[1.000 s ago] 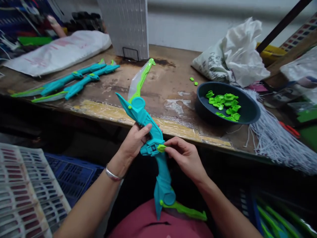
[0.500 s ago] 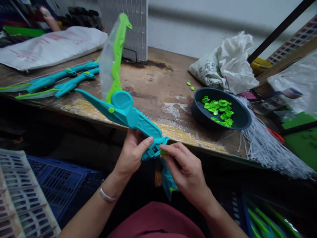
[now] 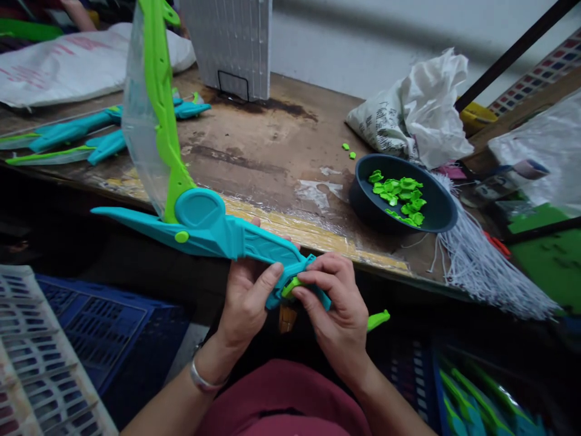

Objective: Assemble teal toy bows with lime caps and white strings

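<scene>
A teal and green plastic toy bow (image 3: 204,227) lies across both hands, its clear-and-green limb standing up on the left. My left hand (image 3: 247,290) grips the bow's middle, thumb on top and fingers behind it. Between the thumb and fingertips of my right hand (image 3: 338,300) is a small green plastic piece (image 3: 290,286), pressed against the opening in the bow's middle. Whether it sits fully in the opening I cannot tell. My right hand partly hides the bow's other end.
On the worktable (image 3: 272,145), a dark bowl (image 3: 403,194) holds several green pieces. Beside it hang grey strings (image 3: 490,266). More teal toys (image 3: 72,130) lie at left near a white sack (image 3: 68,66). Crates (image 3: 40,339) stand lower left; a bin of green-and-teal parts (image 3: 481,399) is lower right.
The green piece has moved from the opening's right side onto it, with my right fingers. The bow has shifted left and turned flatter, its raised limb now further left.
</scene>
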Demonstrator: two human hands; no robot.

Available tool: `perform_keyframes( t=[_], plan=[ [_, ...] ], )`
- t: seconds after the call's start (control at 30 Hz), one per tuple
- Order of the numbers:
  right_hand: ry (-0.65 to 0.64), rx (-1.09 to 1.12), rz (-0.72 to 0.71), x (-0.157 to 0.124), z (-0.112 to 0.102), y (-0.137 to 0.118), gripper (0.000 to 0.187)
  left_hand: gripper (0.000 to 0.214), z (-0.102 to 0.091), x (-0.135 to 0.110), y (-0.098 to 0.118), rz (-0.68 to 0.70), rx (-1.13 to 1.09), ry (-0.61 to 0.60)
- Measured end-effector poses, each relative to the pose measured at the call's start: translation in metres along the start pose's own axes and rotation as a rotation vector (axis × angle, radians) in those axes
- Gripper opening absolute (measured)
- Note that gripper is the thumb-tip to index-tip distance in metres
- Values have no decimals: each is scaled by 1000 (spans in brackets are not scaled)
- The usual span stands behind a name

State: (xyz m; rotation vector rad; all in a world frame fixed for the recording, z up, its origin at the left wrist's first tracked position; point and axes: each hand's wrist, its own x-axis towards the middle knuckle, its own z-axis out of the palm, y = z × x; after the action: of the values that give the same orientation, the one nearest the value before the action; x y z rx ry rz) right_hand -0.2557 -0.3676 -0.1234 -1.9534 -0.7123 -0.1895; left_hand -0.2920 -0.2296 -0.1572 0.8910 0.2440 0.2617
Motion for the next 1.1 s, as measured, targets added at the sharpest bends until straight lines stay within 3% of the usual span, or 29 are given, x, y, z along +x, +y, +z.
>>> perform_keyframes(
  t=[0.4,0.63,0.93,1.1],
  plan=[
    [-118,281,321,4,-18,-8,3,75,4,-5,-2,53,34,-55],
    [-139,304,357,5,-19,-4,3,74,3,-5,-4,75,52,-38],
    [-101,153,264,1,-9,-11,6,77,0,-8,0,42,48,-14],
    [-149,212,288,0,-8,-9,20,75,-2,-7,2,21,53,-37]
  ],
)
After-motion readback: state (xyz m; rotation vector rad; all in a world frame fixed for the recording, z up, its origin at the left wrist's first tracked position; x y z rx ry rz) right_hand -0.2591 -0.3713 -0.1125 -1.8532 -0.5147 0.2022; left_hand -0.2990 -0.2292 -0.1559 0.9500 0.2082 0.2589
